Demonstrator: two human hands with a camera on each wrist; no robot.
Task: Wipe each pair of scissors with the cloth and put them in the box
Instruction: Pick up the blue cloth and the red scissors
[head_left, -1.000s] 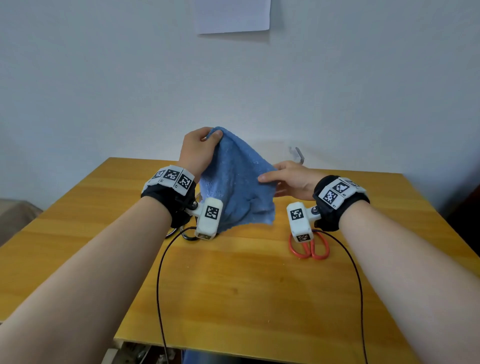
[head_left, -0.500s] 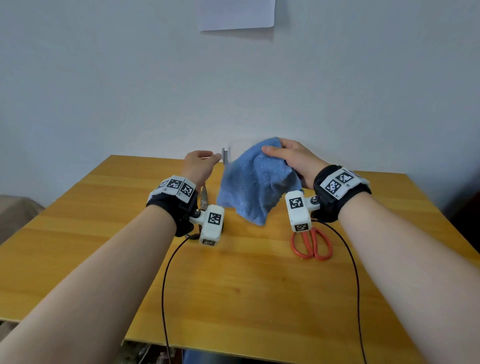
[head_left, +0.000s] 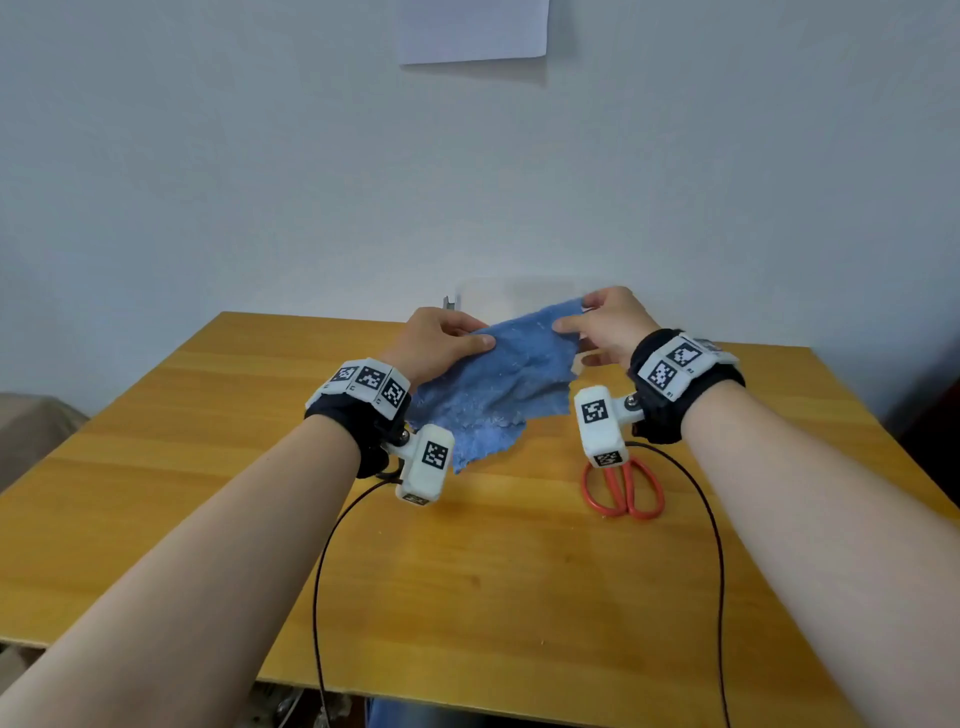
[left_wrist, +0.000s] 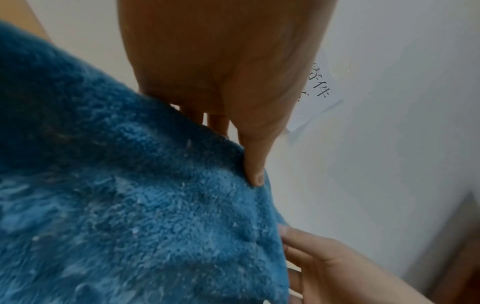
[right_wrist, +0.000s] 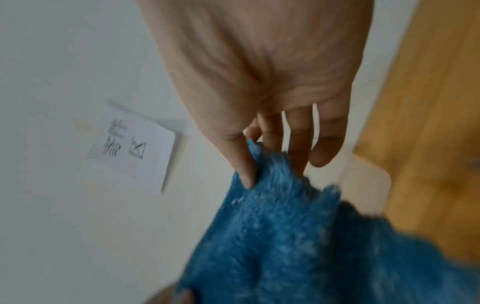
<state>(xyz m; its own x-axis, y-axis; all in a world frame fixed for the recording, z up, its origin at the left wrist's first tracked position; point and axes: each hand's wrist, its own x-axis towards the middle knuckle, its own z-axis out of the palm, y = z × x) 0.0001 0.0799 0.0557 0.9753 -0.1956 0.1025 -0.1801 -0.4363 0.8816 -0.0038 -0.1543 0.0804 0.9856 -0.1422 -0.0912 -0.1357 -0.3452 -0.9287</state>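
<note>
Above the far middle of the wooden worktop (head_left: 467, 561) we are holding one blue cloth (head_left: 498, 389) stretched between our two hands, the left hand (head_left: 434, 343) pinching its left edge with thumb over curled fingers (left_wrist: 255, 164) and the right hand (head_left: 605, 325) pinching its upper right corner the same way. On the worktop we are seeing one pair of red-handled scissors (head_left: 623, 491) lying just below our right wrist, its blades hidden. One pale translucent box (head_left: 519, 293) is standing behind the cloth against the wall, and one sheet of paper (head_left: 472, 28) is hanging on the wall above.
</note>
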